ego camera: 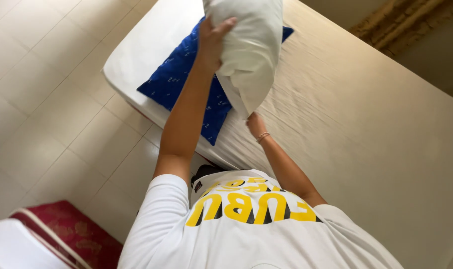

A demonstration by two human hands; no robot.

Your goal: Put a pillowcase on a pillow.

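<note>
Though cropped, pillow [249, 47] seemingly hides right hand [255, 123].

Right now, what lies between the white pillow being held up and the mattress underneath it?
In the head view, a blue patterned pillowcase lies flat on the mattress, directly beneath the white pillow that the left hand holds up.

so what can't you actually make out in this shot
Head view only:
- Right hand: fingers hidden behind the white pillow, so its grip cannot be told.
- White pillow: top cut off by the upper edge.
- Blue pillowcase: partly covered by the left forearm and the pillow; its small pattern is too small to tell.
- Bed: far end and right side cut off by the frame.
</note>
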